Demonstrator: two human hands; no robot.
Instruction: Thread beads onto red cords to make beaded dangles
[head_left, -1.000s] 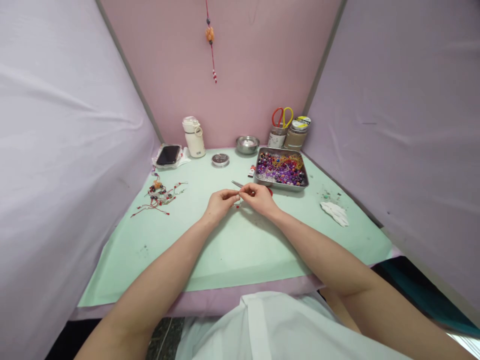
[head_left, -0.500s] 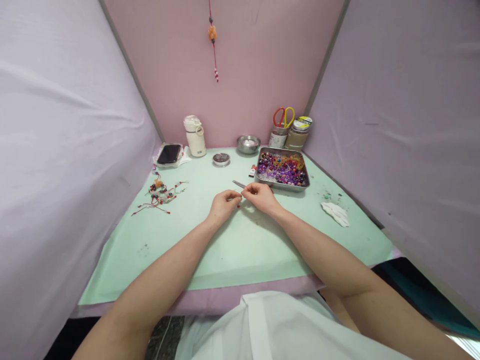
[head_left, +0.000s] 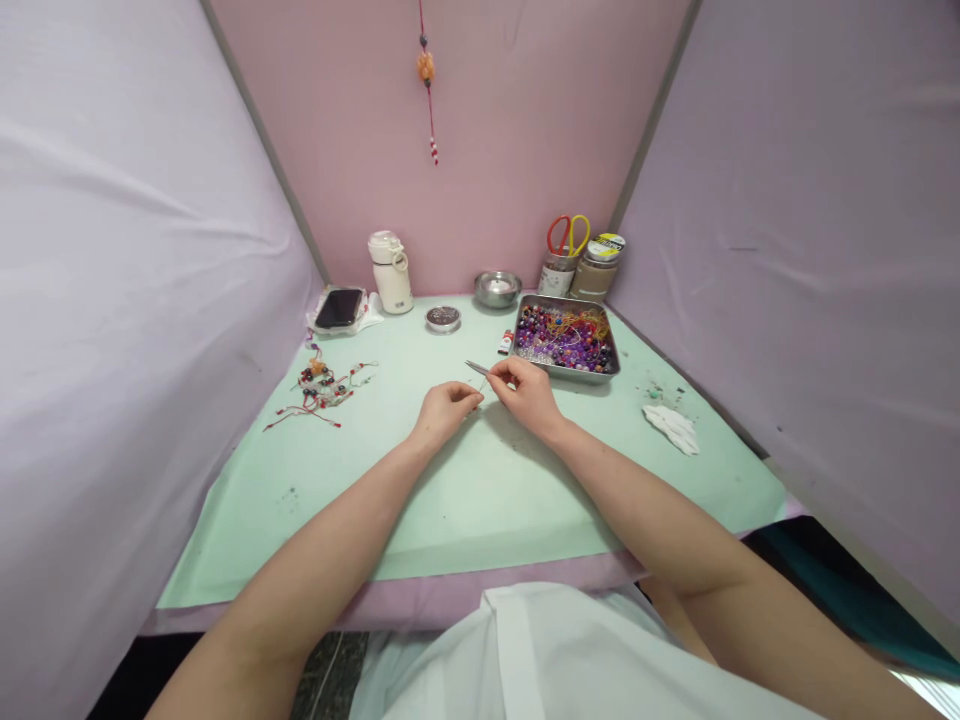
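Over the middle of the green tabletop, my left hand (head_left: pixel 444 410) is closed in a pinch on a thin cord (head_left: pixel 482 386). The cord spans the small gap to my right hand (head_left: pixel 525 392), whose thumb and forefinger are also pinched at its other end. Scissors (head_left: pixel 477 368) lie in my right hand too, their pointed metal blades sticking out to the left past the fingers and their handles hidden by the palm. Just behind that hand stands a metal tray (head_left: pixel 581 377) of purple and clear beads with yellow cord.
Finished-looking beaded strings (head_left: pixel 322 390) lie at left. Along the back are a phone (head_left: pixel 339 309), a cream bottle (head_left: pixel 391 280), a small round dish (head_left: pixel 442 319), a steel bowl (head_left: pixel 497 290) and jars (head_left: pixel 594 275). A crumpled white cloth (head_left: pixel 671 428) lies at right; a beaded string (head_left: pixel 426 68) hangs behind.
My hands have drawn slightly apart, so more of the cord shows between them. The small red bead seen below my fingertips is out of sight now.
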